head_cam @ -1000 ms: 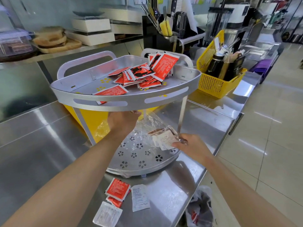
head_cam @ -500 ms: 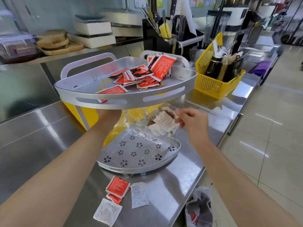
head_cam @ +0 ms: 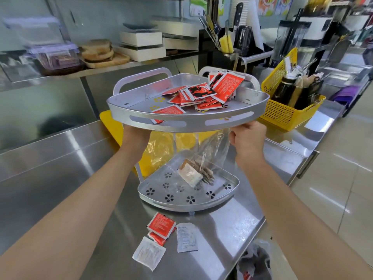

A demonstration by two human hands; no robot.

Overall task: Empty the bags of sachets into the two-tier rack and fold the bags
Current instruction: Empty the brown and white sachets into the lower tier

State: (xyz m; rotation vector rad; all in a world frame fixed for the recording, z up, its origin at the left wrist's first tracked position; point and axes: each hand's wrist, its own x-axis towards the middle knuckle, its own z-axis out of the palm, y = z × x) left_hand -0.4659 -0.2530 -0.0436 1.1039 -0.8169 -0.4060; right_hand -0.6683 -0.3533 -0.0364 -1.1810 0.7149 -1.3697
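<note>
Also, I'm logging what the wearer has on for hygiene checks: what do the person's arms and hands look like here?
Both forearms are bare, with no sleeves in view. The left hand is mostly hidden behind the rack's upper tier, so only its wrist shows. The right hand has no glove, and no ring, watch or bracelet shows on either wrist.

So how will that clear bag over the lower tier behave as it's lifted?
Probably floppy: the clear bag hangs crumpled from the right hand. Likely light, since few pale sachets are left. They may slide out in a clump onto the lower tier.
</note>
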